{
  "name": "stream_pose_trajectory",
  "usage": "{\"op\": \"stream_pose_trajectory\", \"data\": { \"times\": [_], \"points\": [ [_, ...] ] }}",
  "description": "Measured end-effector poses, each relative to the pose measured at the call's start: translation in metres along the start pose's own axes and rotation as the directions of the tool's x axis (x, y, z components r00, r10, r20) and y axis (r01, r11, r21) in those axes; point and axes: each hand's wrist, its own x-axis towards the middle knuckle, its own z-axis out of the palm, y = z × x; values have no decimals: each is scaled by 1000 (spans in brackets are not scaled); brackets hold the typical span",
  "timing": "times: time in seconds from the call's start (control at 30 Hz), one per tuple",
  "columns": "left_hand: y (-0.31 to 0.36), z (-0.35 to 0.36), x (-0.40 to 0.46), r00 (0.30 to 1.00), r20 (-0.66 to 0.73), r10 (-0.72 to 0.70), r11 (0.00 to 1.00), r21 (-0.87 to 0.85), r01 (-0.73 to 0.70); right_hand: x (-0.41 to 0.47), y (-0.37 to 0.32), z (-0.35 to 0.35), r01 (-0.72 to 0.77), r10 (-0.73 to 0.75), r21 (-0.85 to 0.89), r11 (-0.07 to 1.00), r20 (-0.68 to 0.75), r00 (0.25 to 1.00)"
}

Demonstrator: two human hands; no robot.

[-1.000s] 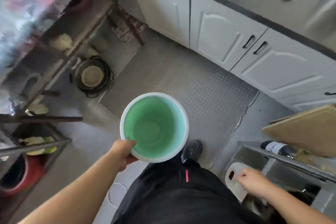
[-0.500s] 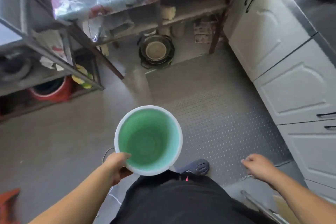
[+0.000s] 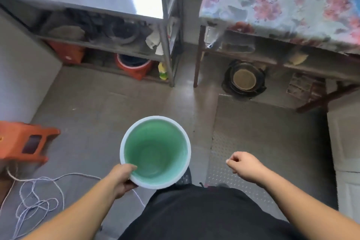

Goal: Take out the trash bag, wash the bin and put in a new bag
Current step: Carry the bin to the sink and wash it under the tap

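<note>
The left hand (image 3: 121,178) grips the near rim of the green bin (image 3: 155,152), thumb hooked inside, fingers curled under the lip; the bin hangs upright above the floor (image 3: 116,107). The right hand (image 3: 244,163) hovers beside it, fingers loosely curled, holding nothing.

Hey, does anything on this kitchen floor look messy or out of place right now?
Yes. A loose white cord lies tangled in loops on the floor at lower left, near the orange stool; it looks like a trip hazard. The green bin, held by the left hand, has no bag.
</note>
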Motion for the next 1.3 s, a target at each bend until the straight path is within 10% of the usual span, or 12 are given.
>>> {"op": "stream_pose_trajectory", "data": {
  "times": [0.57, 1.3],
  "points": [
    [37, -29, 29, 959, -147, -242, 849, -510, 137, 167, -70, -106, 12, 96, -530, 848, 176, 980],
    [127, -124, 92, 917, -147, -370, 567, -818, 97, 269, -499, -28, 533, -313, -613, 583, 436, 844]
  ]
}}
